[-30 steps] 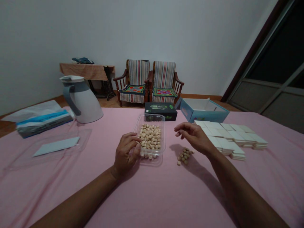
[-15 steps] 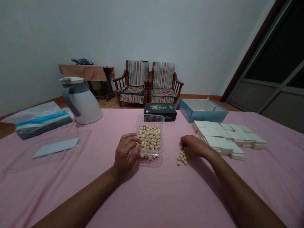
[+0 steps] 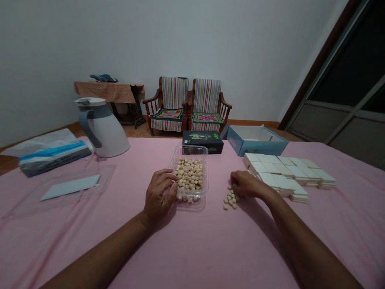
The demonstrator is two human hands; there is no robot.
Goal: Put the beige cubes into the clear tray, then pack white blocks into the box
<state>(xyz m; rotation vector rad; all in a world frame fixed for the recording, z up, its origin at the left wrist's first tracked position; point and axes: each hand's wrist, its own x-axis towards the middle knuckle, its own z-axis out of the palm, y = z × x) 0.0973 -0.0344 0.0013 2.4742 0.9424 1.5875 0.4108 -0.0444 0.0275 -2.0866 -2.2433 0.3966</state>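
My left hand [image 3: 161, 194] is curled against the left side of a clear plastic container [image 3: 205, 172], fingers and thumb at its rim. Inside lie many small pale, rounded pieces [image 3: 189, 172], perhaps little wooden blocks. Right of the container, a small heap of the same loose pieces [image 3: 230, 200] rests on the pink cloth. Over the far right edge of that heap is my right hand [image 3: 245, 184], its fingers bent down and closed together. Whatever those fingertips hold is hidden behind the hand.
Stacks of thin off-white square tiles [image 3: 279, 176] stand right of my right hand. Behind are a black box [image 3: 203, 142] and an open blue box [image 3: 258, 140]. On the left are a white-and-grey jug [image 3: 106, 132], a tissue pack [image 3: 55, 158] and a clear lid [image 3: 105, 176].
My right hand has shifted very slightly at the heap, uncovering a little more of its far edge. The left hand stays at the container.
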